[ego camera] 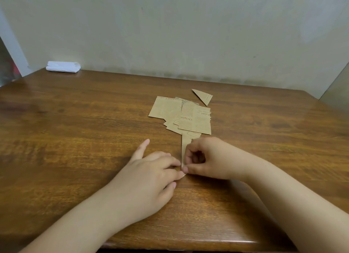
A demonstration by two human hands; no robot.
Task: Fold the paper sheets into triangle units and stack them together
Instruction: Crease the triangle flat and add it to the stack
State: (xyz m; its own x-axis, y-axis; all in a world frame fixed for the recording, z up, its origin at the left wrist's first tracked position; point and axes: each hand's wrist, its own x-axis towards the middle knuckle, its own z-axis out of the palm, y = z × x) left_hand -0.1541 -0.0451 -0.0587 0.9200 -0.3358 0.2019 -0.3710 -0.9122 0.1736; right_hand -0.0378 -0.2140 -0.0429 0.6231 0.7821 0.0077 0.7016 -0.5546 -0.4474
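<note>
While both hands work at lower centre of the frame, the left hand [151, 169] pinches the near end of a narrow folded paper strip [186, 143] and the right hand [205, 158], fingers curled, grips the same strip beside it. The strip lies flat on the wooden worktop [75, 129], its far end touching a loose pile of brown paper sheets [181, 116]. One finished triangle [203, 96] sits just beyond the pile. A white folded cloth [63, 66] lies upper left.

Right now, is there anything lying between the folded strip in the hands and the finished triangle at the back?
Yes. The pile of flat sheets lies on the table between the folded strip, pinched by the left hand and right hand, and the finished triangle beyond.
</note>
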